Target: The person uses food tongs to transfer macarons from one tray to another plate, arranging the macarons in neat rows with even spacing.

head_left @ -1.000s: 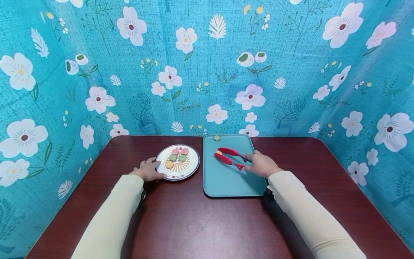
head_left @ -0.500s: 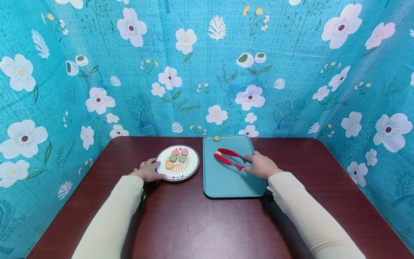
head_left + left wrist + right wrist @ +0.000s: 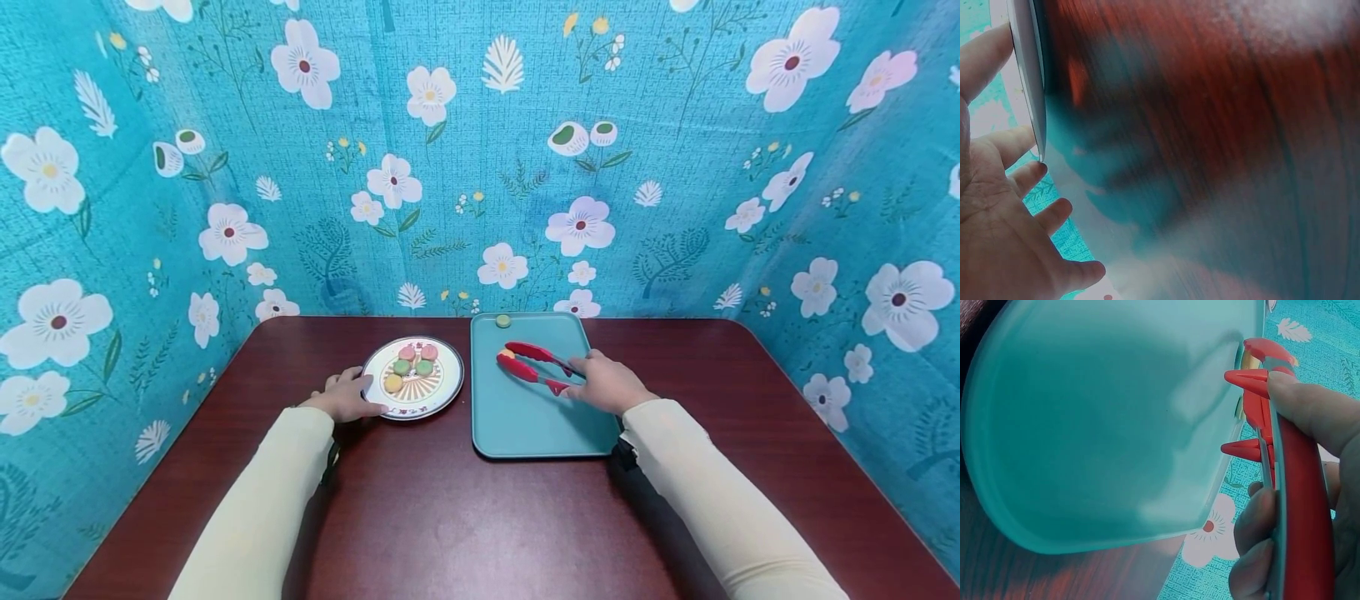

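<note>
A red tongs (image 3: 534,367) is gripped in my right hand (image 3: 609,382), over the teal tray (image 3: 540,425). Between its red tips sits a yellow-orange macaron (image 3: 507,354). In the right wrist view the thumb lies along the tongs' red handle (image 3: 1302,512) and the fingers curl round its other side. My left hand (image 3: 347,395) touches the left rim of a white patterned plate (image 3: 448,392), its fingers spread in the left wrist view. On the plate lie two pink macarons (image 3: 429,352), two green macarons (image 3: 424,367) and a yellow macaron (image 3: 393,383).
A green macaron (image 3: 502,320) lies at the tray's far left corner. Plate and tray stand side by side on a dark red-brown table (image 3: 420,517). A blue flowered cloth (image 3: 465,150) rises behind the table and along both sides.
</note>
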`<state>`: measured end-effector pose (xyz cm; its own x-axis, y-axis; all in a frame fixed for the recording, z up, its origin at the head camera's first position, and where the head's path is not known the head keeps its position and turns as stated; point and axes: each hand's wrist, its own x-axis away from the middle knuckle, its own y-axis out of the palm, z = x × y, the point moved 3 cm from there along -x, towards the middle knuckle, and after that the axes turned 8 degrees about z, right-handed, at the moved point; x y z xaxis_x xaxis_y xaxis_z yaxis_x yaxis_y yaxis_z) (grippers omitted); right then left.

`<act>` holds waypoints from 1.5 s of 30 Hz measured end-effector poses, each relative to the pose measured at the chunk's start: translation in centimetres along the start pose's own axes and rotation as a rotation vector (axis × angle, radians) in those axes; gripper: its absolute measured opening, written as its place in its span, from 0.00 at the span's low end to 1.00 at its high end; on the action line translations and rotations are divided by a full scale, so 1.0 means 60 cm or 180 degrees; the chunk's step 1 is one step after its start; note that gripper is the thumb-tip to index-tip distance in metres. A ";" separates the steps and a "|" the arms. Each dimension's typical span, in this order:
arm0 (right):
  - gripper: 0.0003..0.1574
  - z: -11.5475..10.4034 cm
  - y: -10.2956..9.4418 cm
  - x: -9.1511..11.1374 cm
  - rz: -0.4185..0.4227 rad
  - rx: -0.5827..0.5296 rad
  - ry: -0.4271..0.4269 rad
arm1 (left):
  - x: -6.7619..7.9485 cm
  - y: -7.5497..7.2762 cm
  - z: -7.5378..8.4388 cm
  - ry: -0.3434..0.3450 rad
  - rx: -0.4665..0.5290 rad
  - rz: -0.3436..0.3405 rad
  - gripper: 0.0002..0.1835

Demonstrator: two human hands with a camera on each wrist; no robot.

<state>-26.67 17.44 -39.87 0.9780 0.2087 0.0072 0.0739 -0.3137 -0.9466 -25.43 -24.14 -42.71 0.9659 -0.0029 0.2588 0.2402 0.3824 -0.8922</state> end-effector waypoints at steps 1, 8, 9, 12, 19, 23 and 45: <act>0.46 0.000 0.000 0.000 0.0012 0.0010 -0.0015 | 0.000 0.000 0.000 0.0011 -0.0006 -0.0005 0.47; 0.45 -0.001 -0.004 0.002 0.0061 0.0022 -0.0078 | -0.001 0.002 -0.001 0.0062 -0.0041 -0.0024 0.46; 0.45 -0.001 -0.005 0.002 0.0058 0.0008 -0.0073 | -0.001 0.001 -0.001 0.0063 -0.0035 -0.0024 0.46; 0.46 -0.002 -0.007 0.002 0.0056 -0.0027 -0.0060 | 0.000 0.001 -0.001 0.0065 -0.0024 -0.0026 0.46; 0.46 -0.006 -0.013 0.005 0.0065 -0.0060 -0.0067 | 0.002 -0.002 0.001 0.0033 -0.0031 -0.0016 0.47; 0.46 -0.007 -0.014 0.005 0.0078 -0.0059 -0.0069 | 0.003 -0.004 0.002 0.0038 -0.0034 -0.0005 0.48; 0.48 -0.021 -0.019 0.014 0.0167 -0.0094 -0.0112 | 0.003 -0.003 0.002 0.0036 0.0001 -0.0002 0.48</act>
<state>-25.72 16.81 -38.38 0.9732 0.2234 -0.0541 0.0288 -0.3521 -0.9355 -25.30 -24.09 -42.43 0.9668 -0.0137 0.2552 0.2409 0.3828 -0.8919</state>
